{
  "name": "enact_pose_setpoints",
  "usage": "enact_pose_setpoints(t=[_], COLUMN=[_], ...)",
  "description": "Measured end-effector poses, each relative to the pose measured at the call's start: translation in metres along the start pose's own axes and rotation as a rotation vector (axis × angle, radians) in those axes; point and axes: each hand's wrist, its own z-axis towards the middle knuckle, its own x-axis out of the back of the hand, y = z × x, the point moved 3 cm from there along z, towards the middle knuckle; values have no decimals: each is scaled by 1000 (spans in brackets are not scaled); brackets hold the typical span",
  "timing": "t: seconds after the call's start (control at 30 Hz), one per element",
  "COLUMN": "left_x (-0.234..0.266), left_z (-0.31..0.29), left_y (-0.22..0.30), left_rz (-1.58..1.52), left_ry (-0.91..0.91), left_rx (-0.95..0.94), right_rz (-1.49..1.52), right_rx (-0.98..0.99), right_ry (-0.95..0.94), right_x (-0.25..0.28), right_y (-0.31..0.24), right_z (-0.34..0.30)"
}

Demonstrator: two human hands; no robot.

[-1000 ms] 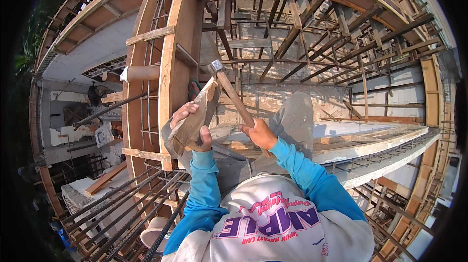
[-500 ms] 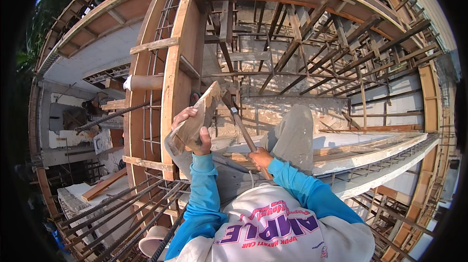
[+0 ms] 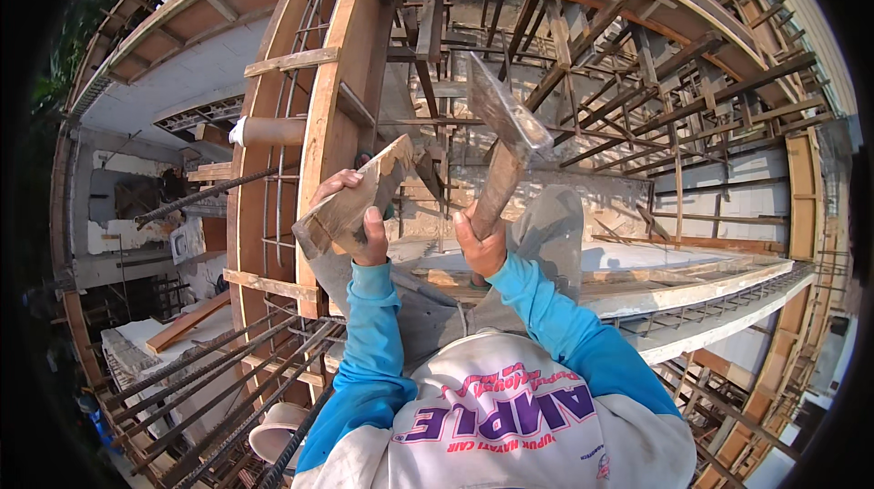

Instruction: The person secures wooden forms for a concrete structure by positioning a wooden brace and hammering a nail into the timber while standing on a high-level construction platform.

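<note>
My left hand (image 3: 350, 220) is closed round a short piece of wooden board (image 3: 350, 207). Its fingers wrap the far edge while the thumb presses the near face, and the board is tilted above my left leg. A rough, broken edge shows along its upper side. In my right hand (image 3: 480, 241) is the wooden handle of a hammer (image 3: 501, 175), raised to the right of the board and apart from it. The long metal head (image 3: 510, 111) is up near the camera, slightly blurred.
Left of me runs a timber formwork beam (image 3: 328, 116) with a rebar cage inside. Rebar rods (image 3: 209, 371) stick out at the lower left beside a pale bucket (image 3: 273, 434). A concrete ledge (image 3: 710, 316) extends right. Timber props (image 3: 601, 88) stand over a drop ahead.
My right hand has lifted the hammer up and toward the camera, away from the board. The left hand still holds the board, which has shifted slightly left and down.
</note>
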Motion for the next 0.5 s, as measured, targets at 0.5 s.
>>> enact_pose_setpoints(t=[0.5], left_x=[-4], left_z=[4], left_y=[-2], left_rz=[-8], left_ry=[-28], left_rx=[14], right_rz=[268], right_rx=[310], right_ry=[-58], right_x=[12], right_y=[-98], right_z=[35])
